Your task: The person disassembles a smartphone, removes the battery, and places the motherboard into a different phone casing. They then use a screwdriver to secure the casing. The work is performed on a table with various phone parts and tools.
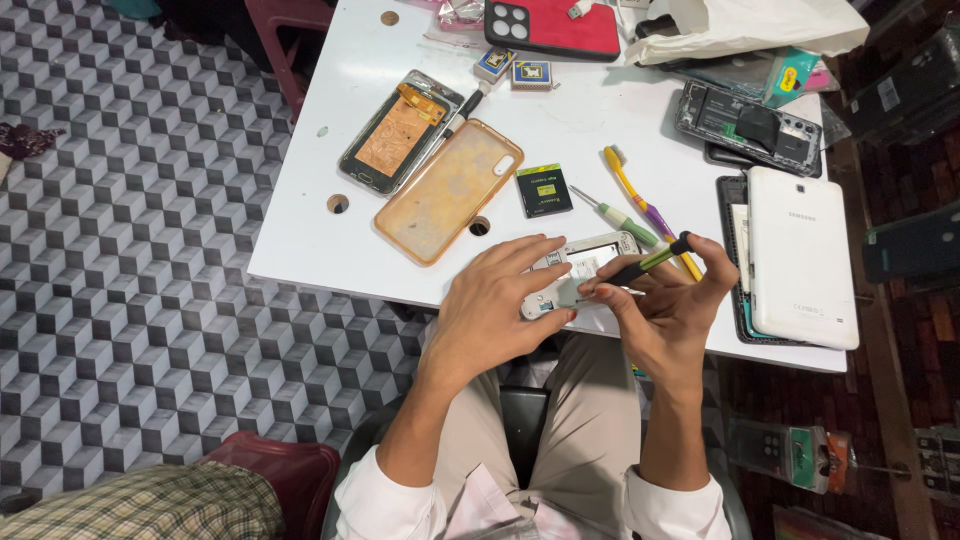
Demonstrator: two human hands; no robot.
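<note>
My left hand [500,300] pins the opened white phone [580,275] on tabletop [330,240]; right hand [665,295] pinches screwdriver [640,266], tip at a screw; back off, rest undone.

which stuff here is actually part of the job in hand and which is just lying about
In use:
- small white opened phone, steadied by left hand
- black and green screwdriver, in right hand

Lying about:
- clear orange phone case
- white tablet
- yellow toothbrush
- black square battery
- red phone

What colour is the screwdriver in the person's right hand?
The screwdriver is black and green, gripped by the right hand; the head view shows it best.
</note>
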